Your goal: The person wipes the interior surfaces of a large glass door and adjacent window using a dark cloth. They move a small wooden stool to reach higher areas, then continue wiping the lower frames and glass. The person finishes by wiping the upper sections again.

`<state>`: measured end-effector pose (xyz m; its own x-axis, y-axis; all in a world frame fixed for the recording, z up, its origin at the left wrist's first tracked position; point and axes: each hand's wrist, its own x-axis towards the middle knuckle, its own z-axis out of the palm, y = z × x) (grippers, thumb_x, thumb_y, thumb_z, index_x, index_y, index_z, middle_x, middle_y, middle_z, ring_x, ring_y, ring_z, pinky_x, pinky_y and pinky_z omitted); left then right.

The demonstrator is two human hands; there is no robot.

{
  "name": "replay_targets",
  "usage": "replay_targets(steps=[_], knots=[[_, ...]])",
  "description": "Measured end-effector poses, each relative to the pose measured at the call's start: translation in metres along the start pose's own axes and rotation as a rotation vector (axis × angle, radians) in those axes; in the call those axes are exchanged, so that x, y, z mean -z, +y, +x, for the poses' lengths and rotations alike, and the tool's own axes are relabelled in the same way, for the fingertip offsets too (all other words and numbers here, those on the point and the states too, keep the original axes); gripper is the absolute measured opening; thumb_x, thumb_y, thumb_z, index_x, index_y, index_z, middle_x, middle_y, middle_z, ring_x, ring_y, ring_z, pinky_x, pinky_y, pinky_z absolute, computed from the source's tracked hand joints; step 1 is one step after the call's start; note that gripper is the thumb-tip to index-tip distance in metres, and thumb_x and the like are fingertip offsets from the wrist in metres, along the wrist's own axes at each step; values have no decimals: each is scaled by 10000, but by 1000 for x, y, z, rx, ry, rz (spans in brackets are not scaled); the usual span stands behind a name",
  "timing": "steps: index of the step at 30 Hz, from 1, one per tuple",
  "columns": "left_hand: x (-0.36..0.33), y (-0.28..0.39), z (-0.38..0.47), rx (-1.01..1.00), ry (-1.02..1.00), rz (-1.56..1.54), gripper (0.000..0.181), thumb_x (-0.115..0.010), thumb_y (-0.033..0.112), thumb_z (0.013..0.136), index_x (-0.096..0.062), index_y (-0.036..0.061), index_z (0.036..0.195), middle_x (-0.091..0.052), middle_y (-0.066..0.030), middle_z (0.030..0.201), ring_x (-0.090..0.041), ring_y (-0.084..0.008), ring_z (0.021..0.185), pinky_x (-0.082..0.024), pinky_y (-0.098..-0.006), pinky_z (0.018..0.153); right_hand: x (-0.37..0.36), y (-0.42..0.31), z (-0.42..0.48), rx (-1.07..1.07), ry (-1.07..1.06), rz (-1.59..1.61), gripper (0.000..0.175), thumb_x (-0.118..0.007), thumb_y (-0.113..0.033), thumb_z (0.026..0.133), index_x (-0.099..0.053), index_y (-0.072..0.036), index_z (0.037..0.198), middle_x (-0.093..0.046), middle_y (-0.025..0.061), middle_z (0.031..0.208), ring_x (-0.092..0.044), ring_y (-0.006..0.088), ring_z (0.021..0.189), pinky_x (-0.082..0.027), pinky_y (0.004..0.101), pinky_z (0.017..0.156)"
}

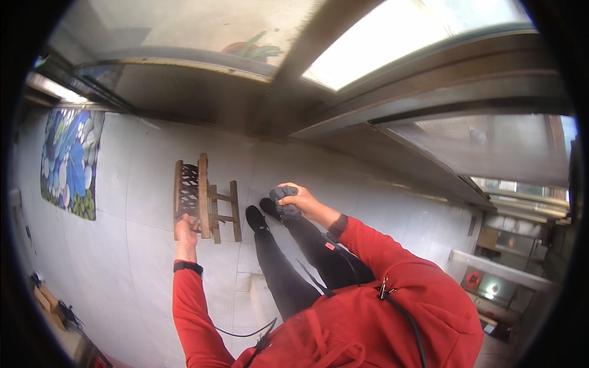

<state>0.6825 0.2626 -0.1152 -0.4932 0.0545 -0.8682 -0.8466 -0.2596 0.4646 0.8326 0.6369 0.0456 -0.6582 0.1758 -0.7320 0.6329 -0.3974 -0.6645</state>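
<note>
A small wooden folding stool [203,193] with a dark woven-strap seat [189,186] is turned on its side, its legs pointing right. My left hand [187,228] grips the near end of its seat; the fingertips are partly hidden by the strapping. To the right, my right hand [299,201] is closed around a crumpled grey cloth [284,198]. The cloth is apart from the stool, above my shoes in the picture.
A mat with leaf and pebble print [71,165] lies on the pale tiled floor [152,267] at left. Framed glass panels [368,60] run along the top and right. A black cable [246,336] hangs by my left arm. Cardboard boxes [48,303] sit at lower left.
</note>
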Motion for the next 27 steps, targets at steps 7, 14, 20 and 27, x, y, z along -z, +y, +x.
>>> replay_targets(steps=[7, 14, 20, 27], knots=[[-89, -28, -54, 46, -176, 289, 287, -547, 243, 989, -494, 71, 764, -475, -21, 622, -408, -139, 500, -335, -306, 460, 3, 16, -19, -26, 69, 156, 436, -689, 6, 726, -608, -42, 1151, -646, 56, 982, -633, 150, 875, -518, 285, 787], [-156, -61, -77, 105, -273, 670, 241, -566, 224, 964, -495, 101, 769, -495, -4, 605, -436, -121, 494, -321, -294, 432, 38, 43, -36, -97, 212, 241, 499, -733, -65, 707, -600, -106, 1186, -655, 50, 928, -638, 151, 799, -531, 307, 645], [-214, -91, -103, 153, -367, 877, 206, -572, 226, 959, -512, 117, 796, -501, 3, 628, -444, -121, 501, -336, -289, 456, 87, 44, -65, -31, 260, 345, 499, -723, -42, 716, -587, -73, 1195, -652, 53, 921, -640, 151, 786, -535, 297, 686], [-280, -153, -120, 208, -430, 1091, 222, -551, 241, 964, -540, 94, 797, -512, -25, 633, -458, -141, 483, -331, -314, 434, 162, 51, -108, 6, 378, 509, 533, -704, -5, 737, -545, -32, 1245, -631, 84, 1036, -634, 167, 908, -526, 305, 802]])
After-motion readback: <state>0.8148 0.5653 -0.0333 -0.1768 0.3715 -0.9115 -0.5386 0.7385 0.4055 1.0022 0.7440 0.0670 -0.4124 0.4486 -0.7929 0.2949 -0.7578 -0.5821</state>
